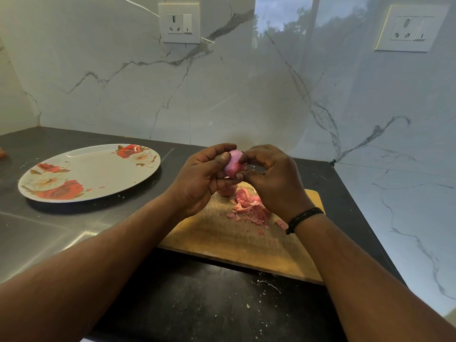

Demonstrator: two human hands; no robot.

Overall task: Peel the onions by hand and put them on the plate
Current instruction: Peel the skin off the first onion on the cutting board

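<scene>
Two hands (237, 174) pinching one onion (233, 165) — one plate (98, 169), one board (237, 238), one peel pile (249, 208).

I see bare counter (172, 154) between my hands and the plate (98, 169) at ten o'clock. Peels (249, 208) clutter the cutting board (234, 240) at six.

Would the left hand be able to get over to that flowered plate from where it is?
Probably yes. The plate lies just left of the left hand, with only bare counter between. But that hand and the right hand both grip the onion.
</scene>
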